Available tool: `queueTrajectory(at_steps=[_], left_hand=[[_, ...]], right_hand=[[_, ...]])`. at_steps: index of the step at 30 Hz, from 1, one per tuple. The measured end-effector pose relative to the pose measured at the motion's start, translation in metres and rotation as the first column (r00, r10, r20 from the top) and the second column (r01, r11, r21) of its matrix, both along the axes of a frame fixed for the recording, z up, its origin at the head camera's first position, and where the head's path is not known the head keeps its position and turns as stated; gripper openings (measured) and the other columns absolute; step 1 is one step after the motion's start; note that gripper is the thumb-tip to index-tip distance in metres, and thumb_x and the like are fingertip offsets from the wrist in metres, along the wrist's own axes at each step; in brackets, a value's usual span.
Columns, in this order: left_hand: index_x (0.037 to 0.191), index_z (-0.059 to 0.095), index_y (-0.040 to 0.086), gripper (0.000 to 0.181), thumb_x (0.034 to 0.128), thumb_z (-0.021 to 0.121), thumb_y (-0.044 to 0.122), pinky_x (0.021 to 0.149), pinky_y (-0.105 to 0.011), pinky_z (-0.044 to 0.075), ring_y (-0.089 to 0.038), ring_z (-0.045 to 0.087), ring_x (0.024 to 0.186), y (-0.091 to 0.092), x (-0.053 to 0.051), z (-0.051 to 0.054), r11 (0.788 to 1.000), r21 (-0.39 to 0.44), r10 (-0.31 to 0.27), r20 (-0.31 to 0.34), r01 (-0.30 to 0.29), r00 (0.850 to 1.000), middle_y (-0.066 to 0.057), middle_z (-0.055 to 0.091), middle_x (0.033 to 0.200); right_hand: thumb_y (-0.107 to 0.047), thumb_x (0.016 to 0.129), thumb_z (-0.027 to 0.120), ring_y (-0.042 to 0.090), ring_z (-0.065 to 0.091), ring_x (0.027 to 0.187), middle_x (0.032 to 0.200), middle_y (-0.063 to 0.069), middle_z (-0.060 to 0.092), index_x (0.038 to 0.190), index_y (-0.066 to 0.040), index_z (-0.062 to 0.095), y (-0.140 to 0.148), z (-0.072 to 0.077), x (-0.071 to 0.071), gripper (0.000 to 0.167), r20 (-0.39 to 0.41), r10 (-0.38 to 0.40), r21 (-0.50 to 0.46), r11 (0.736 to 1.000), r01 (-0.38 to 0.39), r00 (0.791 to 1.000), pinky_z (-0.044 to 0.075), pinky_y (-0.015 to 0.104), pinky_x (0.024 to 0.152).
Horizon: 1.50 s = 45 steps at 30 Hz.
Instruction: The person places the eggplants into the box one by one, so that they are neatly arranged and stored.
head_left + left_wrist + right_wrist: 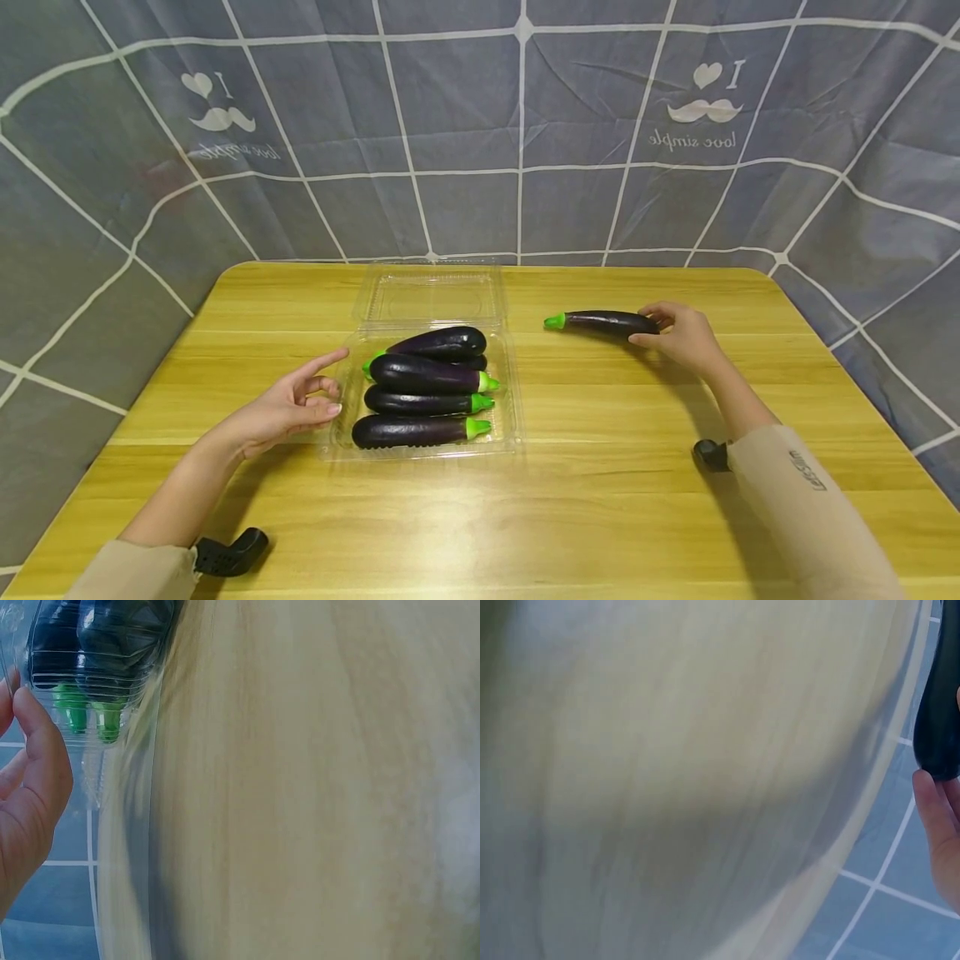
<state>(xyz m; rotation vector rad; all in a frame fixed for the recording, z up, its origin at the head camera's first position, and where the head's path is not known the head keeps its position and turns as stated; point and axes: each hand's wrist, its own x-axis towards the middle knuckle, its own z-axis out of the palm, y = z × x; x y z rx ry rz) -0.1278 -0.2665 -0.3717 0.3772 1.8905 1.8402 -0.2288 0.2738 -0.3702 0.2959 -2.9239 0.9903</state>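
Observation:
An eggplant (609, 322) with a green stem end pointing left is gripped at its thick right end by my right hand (681, 337). In the right wrist view, the fingertips and thumb meet the dark end of that eggplant (937, 712). Several more eggplants (423, 373) lie stacked in a clear plastic clamshell box (510, 421), most with green ends to the right. Beside the box's left edge is my left hand (288, 406), index finger extended and other fingers loosely bent. The left wrist view shows its fingertips at the clear wall.
The box's lid (435, 296) lies folded back behind it. All of this is on a wooden table (600, 517) with rounded far corners. A grey grid-patterned cloth (465, 108) hangs behind and on both sides. Black wrist mounts (232, 552) stick out from both sleeves.

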Motion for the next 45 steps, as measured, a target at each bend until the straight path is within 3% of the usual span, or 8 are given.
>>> queueTrajectory(at_steps=[8,23,32,39,45], left_hand=[[0.149,0.016,0.012,0.076,0.0886,0.059,-0.002,0.071,-0.019,0.050,-0.004,0.050,0.076,0.000,0.000,0.000,1.000,-0.012,0.003,0.004,-0.003,1.000,-0.002,0.043,0.097],[0.149,0.019,0.014,0.073,0.0889,0.058,-0.002,0.070,-0.018,0.049,-0.004,0.049,0.075,0.000,0.000,-0.001,1.000,-0.018,0.003,-0.009,-0.004,1.000,-0.002,0.043,0.097],[0.149,0.019,0.014,0.074,0.0887,0.059,-0.002,0.071,-0.019,0.050,-0.004,0.050,0.076,0.000,0.000,-0.001,1.000,-0.007,0.000,-0.008,0.000,1.000,-0.001,0.043,0.096],[0.149,0.017,0.013,0.075,0.0884,0.058,-0.003,0.072,-0.020,0.051,-0.004,0.050,0.076,0.000,-0.001,-0.001,1.000,0.002,0.000,0.001,0.000,1.000,-0.001,0.044,0.096],[0.150,0.014,0.011,0.076,0.0884,0.058,-0.003,0.073,-0.020,0.051,-0.004,0.051,0.076,0.000,-0.001,-0.001,1.000,-0.005,0.002,0.001,-0.002,1.000,-0.001,0.044,0.096]], right_hand=[[-0.030,0.080,0.074,0.037,0.053,0.100,0.111,0.025,0.058,0.118,0.001,0.059,-0.001,0.004,0.007,0.052,-0.012,0.019,-0.007,1.000,-0.019,1.000,0.045,0.050,0.080],[-0.031,0.075,0.079,0.031,0.057,0.093,0.104,0.018,0.063,0.114,-0.002,0.063,-0.009,0.017,0.021,0.051,-0.033,0.054,-0.033,0.998,-0.055,0.998,0.047,0.038,0.073],[-0.027,0.075,0.080,0.026,0.057,0.093,0.101,0.016,0.063,0.112,0.000,0.063,-0.015,0.023,0.030,0.049,-0.050,0.103,-0.059,0.993,-0.106,0.993,0.049,0.020,0.071],[-0.029,0.076,0.078,0.024,0.054,0.096,0.104,0.013,0.061,0.113,-0.002,0.063,-0.020,0.029,0.040,0.049,-0.029,0.117,-0.065,0.991,-0.119,0.993,0.051,0.028,0.075],[-0.025,0.075,0.079,0.025,0.055,0.094,0.105,0.014,0.061,0.111,0.000,0.063,-0.026,0.035,0.047,0.047,-0.035,0.136,-0.089,0.986,-0.139,0.990,0.051,0.019,0.072]])
